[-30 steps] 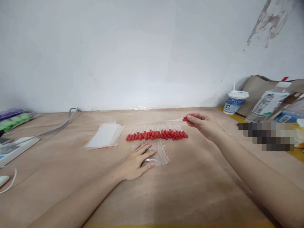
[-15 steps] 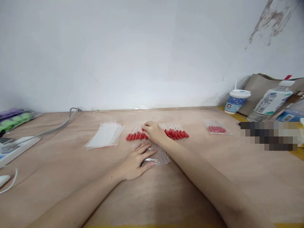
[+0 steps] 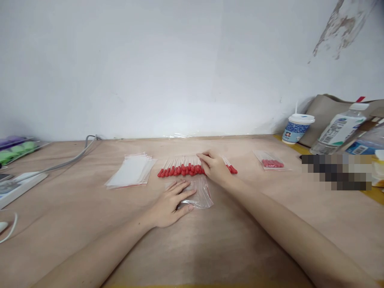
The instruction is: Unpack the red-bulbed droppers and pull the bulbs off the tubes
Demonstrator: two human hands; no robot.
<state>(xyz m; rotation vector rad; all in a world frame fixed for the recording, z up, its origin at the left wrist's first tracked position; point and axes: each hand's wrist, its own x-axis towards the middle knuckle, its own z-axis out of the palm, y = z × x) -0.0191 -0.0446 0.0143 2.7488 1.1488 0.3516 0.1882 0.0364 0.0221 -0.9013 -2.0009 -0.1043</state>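
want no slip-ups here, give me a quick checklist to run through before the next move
1. Left hand on the clear bag: ok, spread flat over part of it.
2. Right hand at the row of red-headed sticks: ok, it covers part of the row.
3. Sticks gripped in the right hand: cannot tell, its fingers hide that.
4. Red heads facing the person: ok on the visible sticks.
5. Stack of bags away from both hands: ok, it lies left of the row.
6. Bag at the right sealed: cannot tell, too small; red heads show inside.
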